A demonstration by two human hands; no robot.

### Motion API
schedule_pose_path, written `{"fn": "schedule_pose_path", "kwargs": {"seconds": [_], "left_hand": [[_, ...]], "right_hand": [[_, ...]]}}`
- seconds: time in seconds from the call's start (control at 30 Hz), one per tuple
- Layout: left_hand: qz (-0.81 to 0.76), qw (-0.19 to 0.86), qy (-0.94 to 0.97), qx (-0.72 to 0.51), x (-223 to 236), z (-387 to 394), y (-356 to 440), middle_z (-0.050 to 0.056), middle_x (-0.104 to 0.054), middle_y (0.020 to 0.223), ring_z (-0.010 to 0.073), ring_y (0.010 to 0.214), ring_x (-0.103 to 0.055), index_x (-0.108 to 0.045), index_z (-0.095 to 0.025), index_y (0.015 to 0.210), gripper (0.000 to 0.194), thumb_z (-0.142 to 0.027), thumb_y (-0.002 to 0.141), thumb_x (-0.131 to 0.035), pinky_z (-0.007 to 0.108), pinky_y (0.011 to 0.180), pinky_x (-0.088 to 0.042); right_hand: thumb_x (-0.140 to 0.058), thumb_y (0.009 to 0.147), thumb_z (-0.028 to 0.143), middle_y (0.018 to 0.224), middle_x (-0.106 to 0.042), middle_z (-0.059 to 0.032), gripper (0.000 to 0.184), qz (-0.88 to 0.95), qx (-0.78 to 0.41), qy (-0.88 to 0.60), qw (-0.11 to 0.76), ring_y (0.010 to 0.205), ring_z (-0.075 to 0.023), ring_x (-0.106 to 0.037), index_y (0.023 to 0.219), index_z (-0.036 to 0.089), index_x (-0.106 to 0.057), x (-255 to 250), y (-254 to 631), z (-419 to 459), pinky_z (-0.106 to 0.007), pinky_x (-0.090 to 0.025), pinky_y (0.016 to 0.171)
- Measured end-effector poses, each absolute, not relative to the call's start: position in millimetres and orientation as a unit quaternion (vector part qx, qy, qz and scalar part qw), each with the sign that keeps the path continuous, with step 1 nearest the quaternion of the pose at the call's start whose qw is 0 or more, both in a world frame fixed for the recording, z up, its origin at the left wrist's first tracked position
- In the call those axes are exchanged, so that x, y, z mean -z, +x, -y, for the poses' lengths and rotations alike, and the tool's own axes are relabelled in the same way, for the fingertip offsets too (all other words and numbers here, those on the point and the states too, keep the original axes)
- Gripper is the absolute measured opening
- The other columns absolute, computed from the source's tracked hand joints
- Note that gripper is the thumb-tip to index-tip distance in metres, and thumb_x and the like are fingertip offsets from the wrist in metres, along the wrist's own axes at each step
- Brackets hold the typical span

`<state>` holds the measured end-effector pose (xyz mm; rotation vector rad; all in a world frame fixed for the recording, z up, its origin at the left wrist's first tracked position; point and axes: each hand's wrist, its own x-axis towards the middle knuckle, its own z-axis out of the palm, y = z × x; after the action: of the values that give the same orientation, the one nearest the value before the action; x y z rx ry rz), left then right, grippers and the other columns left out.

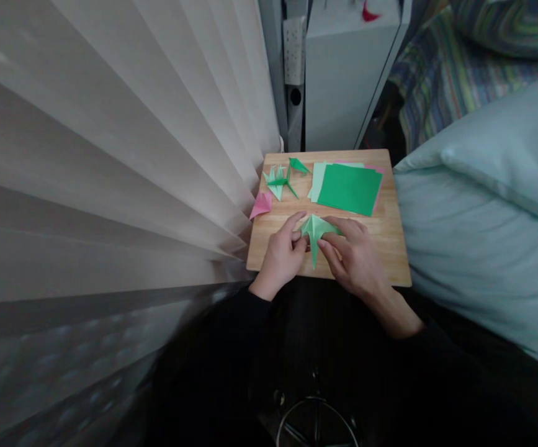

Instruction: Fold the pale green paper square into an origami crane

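Left hand (282,256) and right hand (355,256) are pinching part-folded paper (314,231).
Folded pieces (277,182) are lying far left, unfolded sheets (349,188) far right.

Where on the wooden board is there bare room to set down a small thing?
The largest bare patch of the board lies right of the right hand, in front of the paper stack. A smaller one lies between the pink piece and the left hand. Crowded: back left, with green folded pieces, and between the hands, around the light-green folded paper.

Folded green paper (314,231) is held by the left hand (280,256) and right hand (356,253). Flat sheets (349,189) are piled nearby.
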<state>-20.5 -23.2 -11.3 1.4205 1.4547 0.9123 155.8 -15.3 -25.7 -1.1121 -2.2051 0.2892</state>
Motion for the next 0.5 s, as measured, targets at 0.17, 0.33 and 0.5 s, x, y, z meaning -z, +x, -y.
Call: {"fn": "schedule_pose_path", "kwargs": {"seconds": [0.17, 0.33, 0.5], "left_hand": [[-0.545, 0.535, 0.522, -0.38, 13.5, 22.7, -18.2, -0.009, -0.044, 0.056, 0.0091, 0.052, -0.044, -0.055, -0.01, 0.141, 0.052, -0.01, 0.089, -0.052, 0.022, 0.058, -0.038], [-0.517, 0.599, 0.466, -0.397, 13.7, 23.2, -16.1, -0.001, -0.065, 0.076, 0.0125, 0.069, -0.061, -0.052, -0.01, 0.143, 0.056, -0.028, 0.091, -0.064, 0.027, 0.074, -0.052], [-0.533, 0.58, 0.49, -0.374, 11.8, 20.1, -20.9, 0.0, -0.069, 0.078, 0.0147, 0.072, -0.066, -0.052, -0.014, 0.139, 0.06, -0.024, 0.084, -0.072, 0.029, 0.075, -0.054]], "right_hand": [[-0.056, 0.103, 0.036, 0.125, -0.071, -0.0163, 0.03, 0.829, -0.083, -0.449, 0.323, 0.114, -0.0312, -0.066, 0.088, 0.017, -0.075, 28.0, 155.1, 14.1, -0.049, -0.048, 0.099], [-0.046, 0.107, 0.033, 0.129, -0.069, -0.0161, 0.033, 0.835, -0.086, -0.469, 0.274, 0.115, -0.0315, -0.063, 0.097, 0.016, -0.073, 20.3, 153.5, 17.1, -0.05, -0.045, 0.101], [-0.041, 0.108, 0.035, 0.133, -0.067, -0.0155, 0.033, 0.856, -0.12, -0.44, 0.243, 0.121, -0.0318, -0.059, 0.105, 0.018, -0.069, 14.5, 152.8, 18.3, -0.052, -0.04, 0.107]]}}
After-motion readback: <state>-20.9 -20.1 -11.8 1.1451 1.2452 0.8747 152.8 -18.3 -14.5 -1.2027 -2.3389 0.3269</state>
